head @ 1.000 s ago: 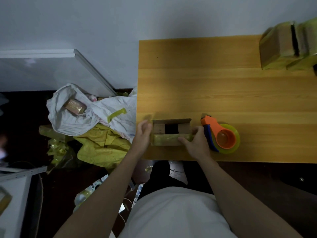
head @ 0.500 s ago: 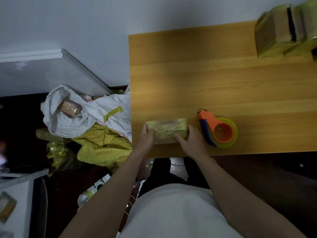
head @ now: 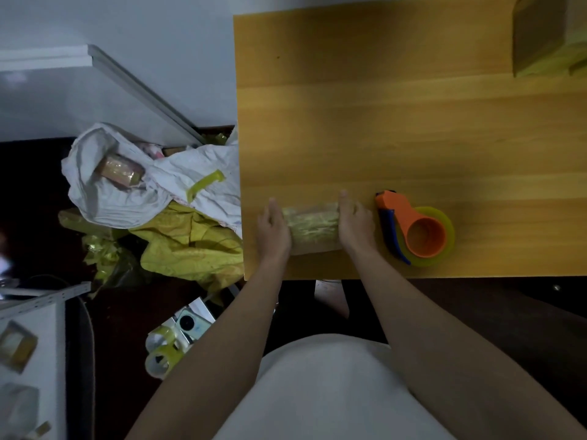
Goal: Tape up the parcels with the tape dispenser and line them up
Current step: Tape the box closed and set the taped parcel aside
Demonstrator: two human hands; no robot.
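A small cardboard parcel wrapped in yellowish tape lies near the front left corner of the wooden table. My left hand holds its left end and my right hand holds its right end, fingers along the sides. Just right of my right hand lies the orange tape dispenser with a blue blade guard and a yellow-green tape roll. Taped parcels stand at the table's far right corner, partly cut off by the frame.
Left of the table, on the floor, a white sack holds another parcel, with crumpled yellow plastic beside it. Spare tape rolls and a phone lie lower down. A white shelf stands at the left edge.
The parcel was turned over between my hands, from its open cardboard side facing up to a taped side up. Both hands now grip its ends. The dispenser has not moved.
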